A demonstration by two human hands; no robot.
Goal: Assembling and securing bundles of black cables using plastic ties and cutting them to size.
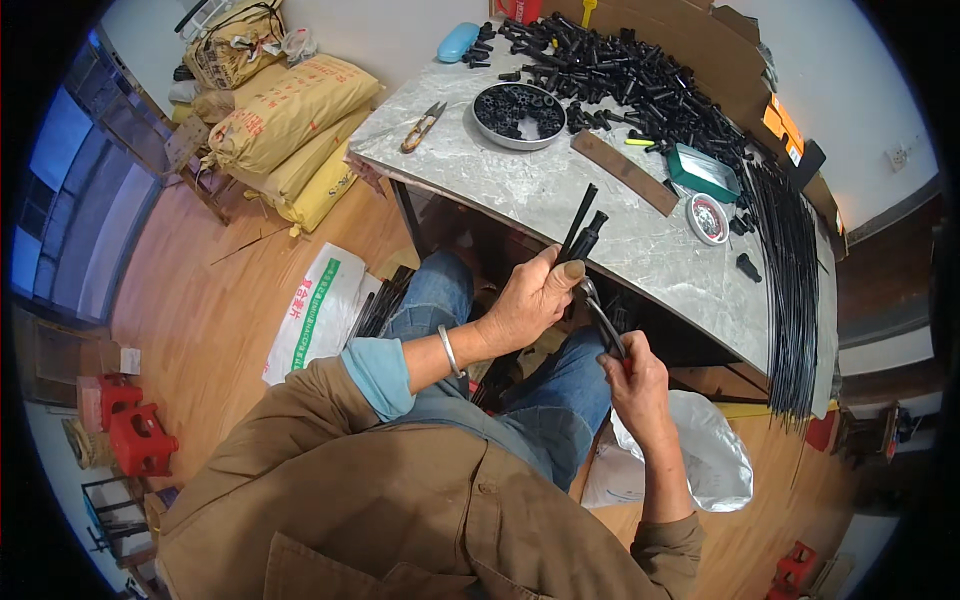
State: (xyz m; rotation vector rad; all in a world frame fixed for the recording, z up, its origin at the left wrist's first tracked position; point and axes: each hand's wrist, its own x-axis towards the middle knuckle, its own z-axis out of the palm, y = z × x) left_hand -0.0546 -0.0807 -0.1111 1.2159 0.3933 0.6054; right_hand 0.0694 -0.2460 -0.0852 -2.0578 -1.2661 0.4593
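Your left hand (530,300) pinches the black rods (583,228) upright just off the grey bench (520,190) edge, steadying them so the pliers (603,322), around whose handles your right hand (632,378) fingers are wrapped, can reach their lower ends.

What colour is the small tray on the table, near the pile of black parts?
The small tray is dark green with a pale inside, best seen in the head view.

Your left hand (530,300) grips a black tube (582,237) with a thin black strip beside it, your right hand (632,378) holds pliers (603,318) up against it, both just below the marble table (560,190) edge.
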